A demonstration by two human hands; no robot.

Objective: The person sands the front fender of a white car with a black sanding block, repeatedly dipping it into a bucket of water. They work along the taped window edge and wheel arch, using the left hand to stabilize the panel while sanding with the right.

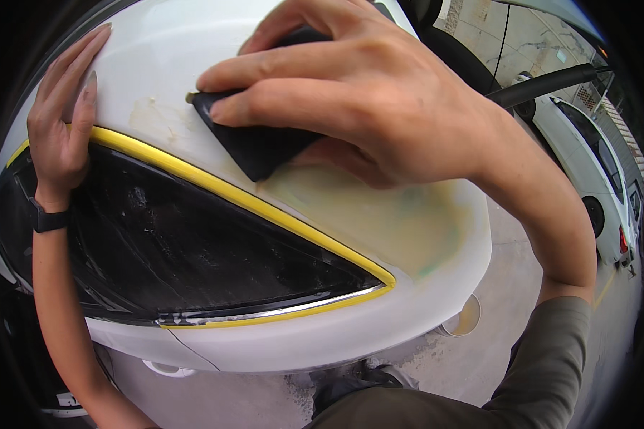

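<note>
My right hand (358,93) is closed around a piece of black sandpaper (265,146), bent as if over a block. Its lower edge rests on the white car body panel (229,50) above the side window. Under and beside it, a yellowish filler patch (379,222) with greenish edges spreads toward the rear corner. My left hand (64,114) lies flat against the car at the upper left, fingers stretched out, holding nothing. Yellow masking tape (215,182) frames the dark side window (186,229), which has whitish smears. The sandpaper's underside is hidden.
A white door handle (168,369) shows below the window. On the concrete floor stands a bucket (467,317) with yellowish contents, close to the car's lower edge. Another white car (587,157) is parked at the right. A dark bar (544,84) juts in at the upper right.
</note>
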